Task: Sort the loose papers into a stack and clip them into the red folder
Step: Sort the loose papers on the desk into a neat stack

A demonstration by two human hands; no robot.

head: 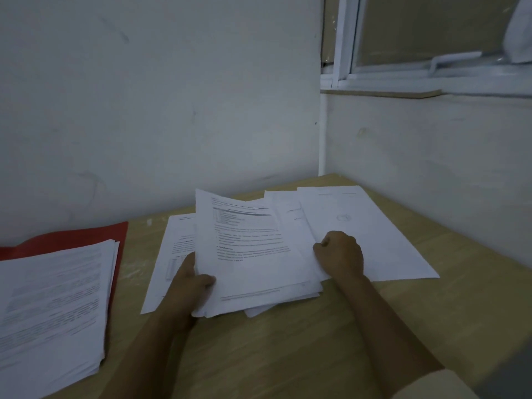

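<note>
The pale wooden bench ran into the corner of the room. At its near left a thick stack of printed papers lay on the open red folder. Some loose sheets fanned across the far right. In the middle, the left hand gripped the lower left corner of a tilted sheaf, thumb on top. The right hand sat curled at its right edge, and I could not tell whether it held anything.

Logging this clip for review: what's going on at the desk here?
A person is gathering papers. The left hand grips a bundle of sheets by its near corner; the right hand, curled, rests at the loose sheets beside it on the wooden table. Another stack lies on the red folder at left.
</note>
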